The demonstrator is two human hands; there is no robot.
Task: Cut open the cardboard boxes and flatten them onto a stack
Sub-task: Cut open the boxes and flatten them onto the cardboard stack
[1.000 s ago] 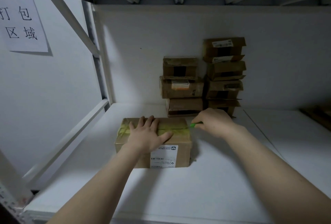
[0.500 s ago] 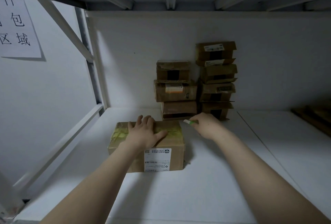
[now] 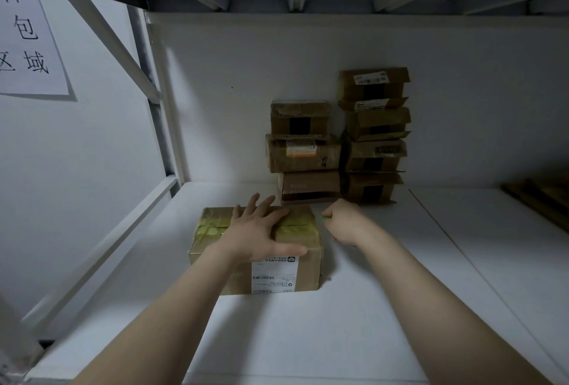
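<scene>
Wall sign (image 3: 27, 37) reading 包, 域, one barcode-labelled box (image 3: 297, 227) on shelf (image 3: 308, 338), left hand (image 3: 261, 234) with fingers spread flat atop it, right hand (image 3: 345, 224) with fingers gripping green cutter (image 3: 324, 216) beside it, seven stacked boxes (image 3: 303, 154) behind

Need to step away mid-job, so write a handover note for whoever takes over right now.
Left hand: open, pressed flat on top of the taped box on the white shelf.
Right hand: grips a green cutter at the right end of the box's top tape seam.
Done: nothing flattened in view; whether the seam is cut through cannot be told.
Left: open and flatten this box, then the three-box stack and four-box stack at the back wall.
</scene>
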